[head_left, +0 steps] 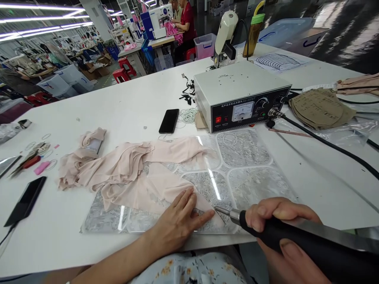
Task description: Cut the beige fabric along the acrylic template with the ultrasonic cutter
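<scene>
Fabric (130,161), pale pink and bunched to the left, lies on the grey board (251,181), left hand (180,217) pressing it flat without clutching, right hand (281,211) clenched round the tool (322,248), tip at the cloth's edge. From where I stand, a slip could send that tip into the left fingertips just beside it, and light pressure could let thin cloth skid on the glossy board and pucker. Count: two hands, one tool, one board, one box (242,94), one phone (169,121), one bottle (254,35); fabric layers uncountable.
</scene>
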The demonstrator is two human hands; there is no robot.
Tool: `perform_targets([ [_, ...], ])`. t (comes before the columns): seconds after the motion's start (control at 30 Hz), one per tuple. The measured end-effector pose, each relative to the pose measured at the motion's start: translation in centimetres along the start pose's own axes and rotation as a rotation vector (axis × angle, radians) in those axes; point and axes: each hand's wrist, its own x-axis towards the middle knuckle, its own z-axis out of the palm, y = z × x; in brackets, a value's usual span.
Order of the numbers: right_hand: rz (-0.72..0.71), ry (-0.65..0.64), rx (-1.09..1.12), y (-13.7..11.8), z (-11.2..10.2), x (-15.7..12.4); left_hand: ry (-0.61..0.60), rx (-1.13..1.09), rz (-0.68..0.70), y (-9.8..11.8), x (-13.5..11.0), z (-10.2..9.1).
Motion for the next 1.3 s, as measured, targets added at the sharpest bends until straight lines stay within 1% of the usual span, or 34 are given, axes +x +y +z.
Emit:
perform_targets([
  [0.1,-0.014,0.013,0.002,0.4,0.2,0.3,0.002,-0.004,0.002,0.0,0.0,0.1],
  [0.33,-0.003,0.0,0.019,1.4,0.8,-0.1,0.014,-0.027,0.005,0.1,0.2,-0.2],
  [0.47,0.004,0.013,0.014,1.5,0.9,-0.1,0.004,-0.034,-0.013,0.1,0.0,-0.1],
  [0.63,-0.002,-0.027,-0.009,1.4,1.1,0.3,0.029,-0.034,-0.017,0.1,0.1,0.0],
  [0.73,-0.009,-0.014,-0.002,1.4,1.1,0.3,0.033,-0.035,-0.026,0.1,0.2,-0.1],
  [0.97,0.007,-0.059,0.001,1.9,0.7,-0.1,0.036,-0.031,-0.025,0.2,0.3,-0.2],
  [1.03,0.004,-0.053,0.006,1.9,0.9,-0.1,0.052,-0.029,-0.023,0.2,0.2,-0.1],
  [1.17,-0.028,-0.002,0.021,1.9,1.6,0.2,0.07,-0.028,-0.024,0.2,0.0,0.2],
  [1.3,-0.035,-0.042,0.007,2.3,1.5,0.3,0.054,-0.032,-0.035,0.2,-0.1,0.6],
])
